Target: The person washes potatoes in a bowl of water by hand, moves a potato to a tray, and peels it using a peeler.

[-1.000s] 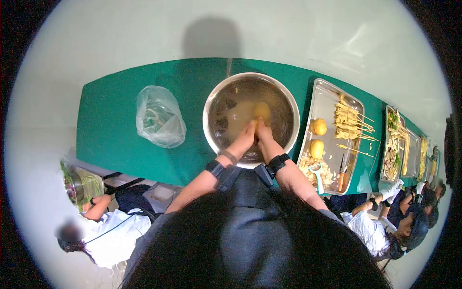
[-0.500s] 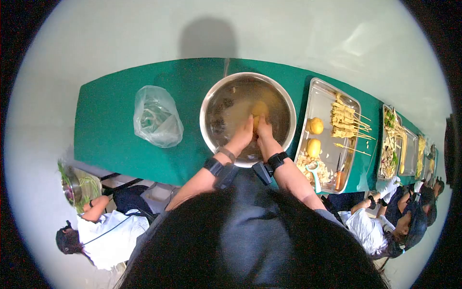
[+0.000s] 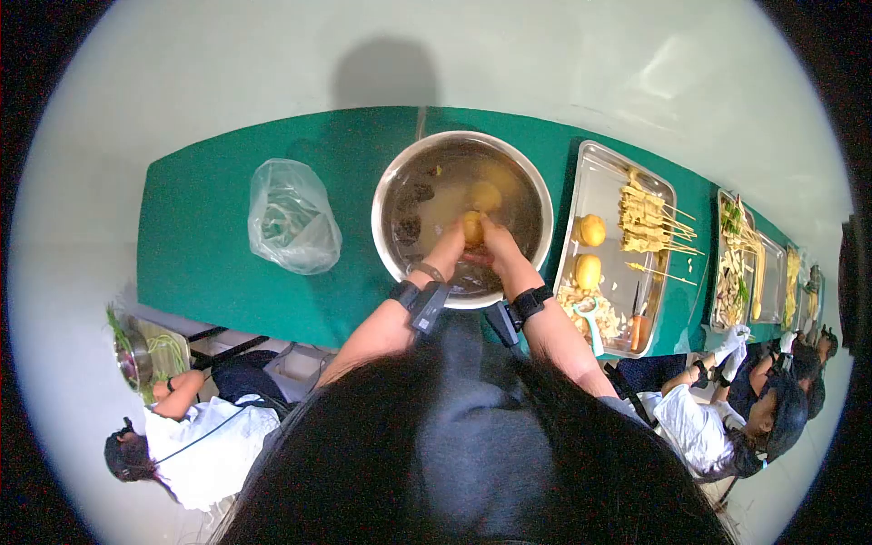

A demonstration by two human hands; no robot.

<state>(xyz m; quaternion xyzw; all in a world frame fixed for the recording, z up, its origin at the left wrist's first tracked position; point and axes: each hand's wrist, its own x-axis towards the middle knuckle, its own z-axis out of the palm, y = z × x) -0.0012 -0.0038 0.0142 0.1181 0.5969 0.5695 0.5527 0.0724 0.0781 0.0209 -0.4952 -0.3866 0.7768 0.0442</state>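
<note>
A steel basin (image 3: 381,202) of murky water stands in front of me. Inside it, my left hand (image 3: 447,251) and my right hand (image 3: 500,243) are closed around a yellow potato (image 3: 473,227) from either side. The undersides of my fingers are hidden by the potato and the water. Just beyond them a second potato (image 3: 486,194) sits in the water, its outline hazy. Dark patches and a small yellow bit show on the left side of the basin.
On the green table (image 3: 200,204), a crumpled clear plastic bag (image 3: 292,218) lies left. A metal tray (image 3: 590,173) at right holds potatoes, skewers (image 3: 643,218), peelings, a peeler (image 3: 590,325) and a knife (image 3: 639,322). More trays stand beyond. Other people (image 3: 695,418) sit on both sides.
My hands have drawn a potato closer to me and up in the basin, and it now shows between them. A second potato has come into clearer sight behind it.
</note>
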